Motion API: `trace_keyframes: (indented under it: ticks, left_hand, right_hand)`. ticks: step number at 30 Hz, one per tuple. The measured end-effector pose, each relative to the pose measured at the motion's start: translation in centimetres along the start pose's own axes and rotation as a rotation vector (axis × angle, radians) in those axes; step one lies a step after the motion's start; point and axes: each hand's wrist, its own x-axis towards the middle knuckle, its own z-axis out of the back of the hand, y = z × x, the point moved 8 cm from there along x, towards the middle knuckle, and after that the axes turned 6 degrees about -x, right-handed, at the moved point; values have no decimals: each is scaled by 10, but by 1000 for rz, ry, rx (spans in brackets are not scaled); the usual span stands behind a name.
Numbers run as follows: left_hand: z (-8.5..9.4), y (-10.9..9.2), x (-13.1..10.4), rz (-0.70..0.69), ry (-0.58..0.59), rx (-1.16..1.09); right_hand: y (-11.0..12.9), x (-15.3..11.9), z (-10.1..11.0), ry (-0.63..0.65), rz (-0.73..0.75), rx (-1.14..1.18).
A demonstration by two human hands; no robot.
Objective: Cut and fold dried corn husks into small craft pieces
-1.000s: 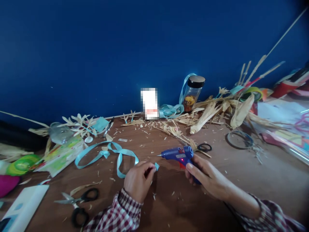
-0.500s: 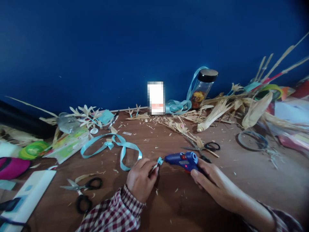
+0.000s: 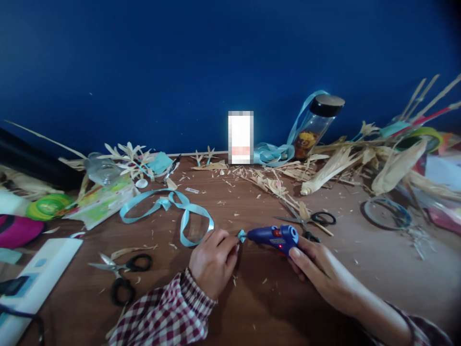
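- Two bare hands at work, checked sleeves [image 3: 169,310]; places below taken from the glue gun.
- Right hand [image 3: 317,266]: closed round the handle of the blue glue gun [image 3: 272,236], thumb pressed on its side. Red light lit on the gun; nozzle points left.
- Left hand [image 3: 215,262]: just left of the glue gun, fingers curled, thumb and fingers pinched together, holding a small light-blue piece [image 3: 241,235] at the tips.
- Small light-blue piece: right at the glue gun's nozzle; contact or slight gap, cannot tell.
- Loose light-blue ribbon [image 3: 185,223]: left of and beyond the glue gun, looped on the brown table [image 3: 266,307].
- Open scissors [image 3: 116,270], black handles: well left of the glue gun.
- Second scissors [image 3: 304,222]: just beyond the glue gun, toward its right.
- Jar [image 3: 312,132], black lid: well beyond the glue gun, to the right; coiled ribbon [image 3: 273,154] beside it.
- Pale dried husk [image 3: 329,170]: beyond the glue gun, right side.
- White power strip [image 3: 46,283]: far left of the glue gun.
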Motion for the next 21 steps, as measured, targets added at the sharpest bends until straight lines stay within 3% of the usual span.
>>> trace_keyframes:
  ticks: [8, 15, 21]
  left_hand:
    - [-5, 0, 0, -10, 29, 33]
    - [0, -2, 0, -34, -38, 73]
    - [-3, -1, -2, -22, -17, 88]
  right_hand:
    - [13, -2, 10, 18, -10, -99]
    - [10, -8, 17, -11, -66, 4]
    - [31, -4, 12, 29, -16, -68]
